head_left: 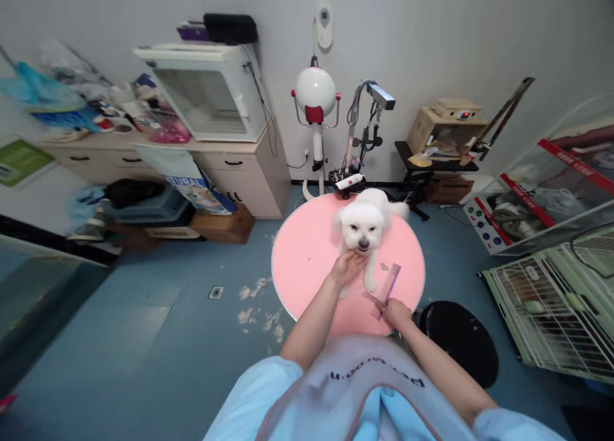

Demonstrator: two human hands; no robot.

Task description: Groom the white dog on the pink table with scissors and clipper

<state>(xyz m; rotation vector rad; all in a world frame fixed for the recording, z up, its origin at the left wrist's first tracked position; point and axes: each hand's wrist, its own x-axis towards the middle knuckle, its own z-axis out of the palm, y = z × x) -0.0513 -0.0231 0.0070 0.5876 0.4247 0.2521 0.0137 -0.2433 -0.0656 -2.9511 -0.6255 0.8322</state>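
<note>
A small white dog (363, 226) with a rounded, trimmed head stands on the round pink table (300, 252), facing me. My left hand (348, 267) is cupped beneath its chin, fingers against the fur. Low on the right of the tabletop, my right hand (396, 313) closes round a pair of scissors (372, 297), their thin blades pointing left toward the dog's front legs. A purple comb (392, 280) shows right by that hand; whether it lies on the table or is also gripped, I cannot tell.
Behind the table stand a white dryer (315, 92) on a post and a grooming arm (381, 96). A black stool (460, 342) is close on my right, beside a wire cage (556, 313). Cut fur (254, 290) lies on the floor left of the table.
</note>
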